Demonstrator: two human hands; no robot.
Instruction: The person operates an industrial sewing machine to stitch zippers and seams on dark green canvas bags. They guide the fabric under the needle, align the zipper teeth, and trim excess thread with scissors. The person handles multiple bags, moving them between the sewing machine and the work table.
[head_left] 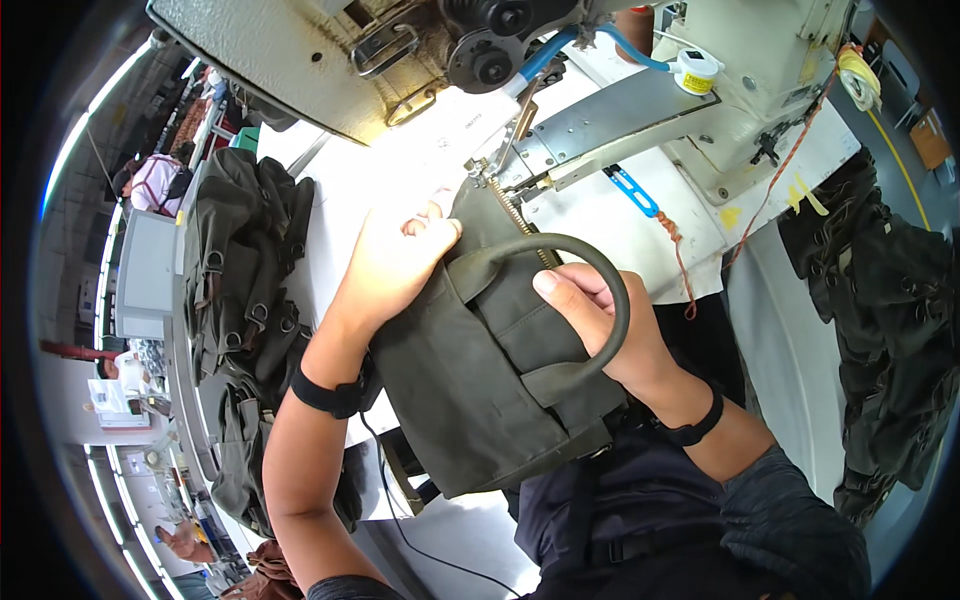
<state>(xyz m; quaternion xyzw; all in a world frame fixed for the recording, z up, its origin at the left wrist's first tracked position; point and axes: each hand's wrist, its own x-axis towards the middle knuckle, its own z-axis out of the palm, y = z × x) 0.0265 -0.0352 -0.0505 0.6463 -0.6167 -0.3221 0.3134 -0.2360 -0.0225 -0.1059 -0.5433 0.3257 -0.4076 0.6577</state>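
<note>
A dark olive canvas bag [470, 410] lies tilted between my forearms, its far end at the sewing machine's needle area [490, 180]. A brass-toothed zipper [515, 215] runs along its upper edge. The fingers of my left hand [400, 250] are curled closed on the bag's far left edge. My right hand [600, 315] pinches the bag beside the zipper, thumb on top. Over that hand arches the bag's rounded handle [622, 300], sewn on at both ends. Exactly what lies under the left fingertips is hidden.
The machine's head [300, 60] overhangs the far side, with its metal arm [620, 125] to the right. A blue tool [632, 190] on an orange cord lies on the white table [690, 255]. More olive bags are piled left [245, 250] and right [890, 330].
</note>
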